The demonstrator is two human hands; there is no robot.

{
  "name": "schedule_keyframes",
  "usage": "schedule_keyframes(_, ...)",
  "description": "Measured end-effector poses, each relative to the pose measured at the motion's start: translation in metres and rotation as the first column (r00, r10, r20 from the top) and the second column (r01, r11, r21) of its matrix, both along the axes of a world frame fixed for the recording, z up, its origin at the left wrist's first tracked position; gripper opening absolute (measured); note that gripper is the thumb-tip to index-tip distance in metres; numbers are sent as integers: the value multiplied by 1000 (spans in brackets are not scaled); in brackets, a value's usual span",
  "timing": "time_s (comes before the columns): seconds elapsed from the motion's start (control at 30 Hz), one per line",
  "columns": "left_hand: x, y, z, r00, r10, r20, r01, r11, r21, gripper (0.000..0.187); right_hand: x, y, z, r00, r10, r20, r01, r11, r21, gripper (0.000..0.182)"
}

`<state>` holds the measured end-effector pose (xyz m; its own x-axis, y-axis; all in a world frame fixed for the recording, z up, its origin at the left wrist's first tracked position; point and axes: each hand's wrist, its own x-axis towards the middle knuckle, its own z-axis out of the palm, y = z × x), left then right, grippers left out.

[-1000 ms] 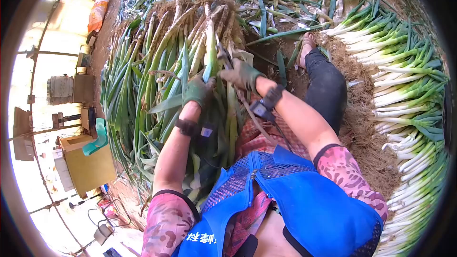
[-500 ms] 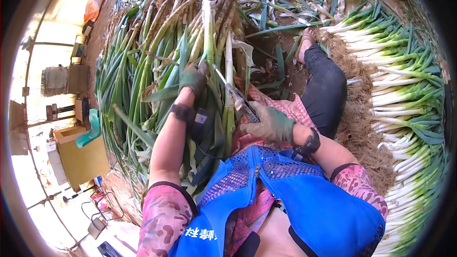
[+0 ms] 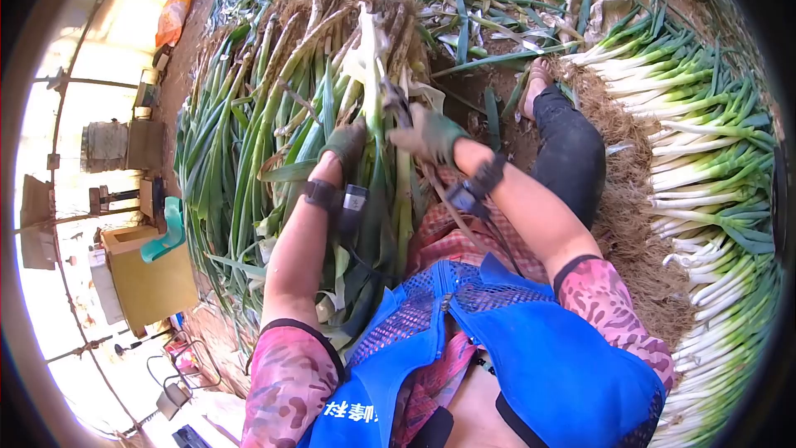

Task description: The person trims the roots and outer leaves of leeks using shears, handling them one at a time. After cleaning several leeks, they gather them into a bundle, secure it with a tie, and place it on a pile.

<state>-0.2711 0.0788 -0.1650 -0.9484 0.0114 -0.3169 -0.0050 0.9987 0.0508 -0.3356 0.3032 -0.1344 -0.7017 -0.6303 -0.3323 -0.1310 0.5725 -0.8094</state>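
My left hand (image 3: 346, 143), in a green and grey glove, is closed round the stalk of a leek (image 3: 365, 75) whose pale root end points up and away from me. Just right of it, my right hand (image 3: 427, 134), also gloved, grips a dark tool (image 3: 396, 104) with a hose trailing back towards my lap. The tool's tip lies close beside the white part of the leek. Under and left of my hands spreads a thick heap of untrimmed leeks (image 3: 240, 116) with brown roots at the top.
Cleaned leeks (image 3: 696, 158) lie in a long row at the right, roots inward. My bare foot (image 3: 537, 87) rests between heap and row. Loose leaves (image 3: 497, 0) litter the ground ahead. A yellow box (image 3: 153, 282) and a teal plastic piece (image 3: 166, 232) stand at the left.
My right hand has moved forward and left with the tool, up to the leek. The leek's upper part now shows whiter, with pale layers spread at its sides. My left hand keeps its grip.
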Motion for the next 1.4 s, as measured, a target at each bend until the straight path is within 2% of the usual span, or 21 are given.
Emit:
schedule_keyframes(0.07, 1, -3, -10, 990, -134, -33, 132, 989, -71, 16, -41, -23, -25, 1000, 10, -24, -11, 1000, -8, 83)
schedule_keyframes(0.1, -3, 0, -1, 995, -36, 93, 41, 998, -50, 22, -53, -32, -40, 996, -17, -84, 17, 1000, 0, 84)
schedule_keyframes(0.13, -1, 6, -3, 964, 229, -137, -224, 973, 50, 27, -57, -30, -28, 998, 12, -57, -12, 1000, -8, 84)
schedule_keyframes(0.17, 3, 20, 3, 810, 488, -325, -442, 873, 207, 32, -54, -30, -25, 994, 19, -110, -19, 1000, -1, 78)
schedule_keyframes(0.2, 5, 26, 13, 770, 577, -272, -541, 816, 201, 36, -48, -28, -24, 986, 28, -162, -27, 1000, 8, 73)
schedule_keyframes(0.3, 3, 39, 47, 878, 225, -423, -291, 952, -97, 34, -55, -24, -20, 992, 65, -107, -58, 996, 64, 73)
schedule_keyframes(0.37, -9, 39, 50, 929, 314, -197, -340, 934, -111, 37, -69, -24, -19, 999, 33, 13, -33, 999, 42, 73)
schedule_keyframes(0.4, -15, 40, 46, 918, 384, -100, -393, 916, -88, 39, -74, -36, -49, 986, -97, -135, 86, 992, -87, 64)
schedule_keyframes(0.43, -19, 39, 43, 895, 447, 1, -446, 892, -72, 42, -81, -39, -43, 993, -67, -94, 59, 994, -91, 61)
schedule_keyframes(0.47, -22, 34, 41, 897, 441, 22, -442, 897, 16, 52, -87, -42, -33, 998, -37, -53, 32, 995, -95, 58)
schedule_keyframes(0.57, -29, 42, 46, 892, 427, 146, -430, 903, -16, 50, -99, -61, -20, 1000, -1, -29, -1, 998, -70, 48)
schedule_keyframes(0.63, -28, 44, 53, 881, 420, 220, -430, 903, 0, 54, -97, -52, -9, 993, -17, 116, 25, 997, -71, 49)
schedule_keyframes(0.7, -23, 38, 54, 865, 410, 291, -453, 886, 99, 53, -98, -39, -13, 989, 118, 92, -105, 986, -130, 53)
schedule_keyframes(0.73, -9, 40, 61, 858, 402, 319, -473, 860, 190, 57, -93, -40, -33, 997, -32, -70, 21, 989, -150, 58)
schedule_keyframes(0.77, 10, 51, 71, 878, 389, 280, -440, 885, 152, 58, -86, -30, -29, 998, -4, 70, 15, 987, -160, 61)
schedule_keyframes(0.83, 39, 75, 89, 913, 358, 195, -378, 923, 75, 61, -67, -12, -31, 1000, -1, 4, 1, 983, -181, 56)
schedule_keyframes(0.97, 55, 98, 90, 888, 398, 229, -425, 902, 80, 62, -39, 3, -44, 992, -50, -113, 14, 952, -305, 69)
schedule_keyframes(1.0, 53, 103, 93, 895, 380, 233, -409, 908, 89, 62, -33, 16, -32, 997, -43, 65, 60, 953, -298, 71)
schedule_keyframes(1.13, 55, 120, 81, 937, 292, 194, -310, 948, 71, 61, -22, 33, -37, 974, -227, -9, 227, 973, -42, 61)
schedule_keyframes(1.3, 31, 118, 72, 889, 360, 282, -386, 922, 38, 54, -18, 60, -52, 958, -235, 166, 246, 968, -45, 72)
schedule_keyframes(1.4, 22, 115, 77, 907, 186, 379, -202, 979, 4, 49, 8, 70, -32, 952, -140, 271, 173, 980, -101, 66)
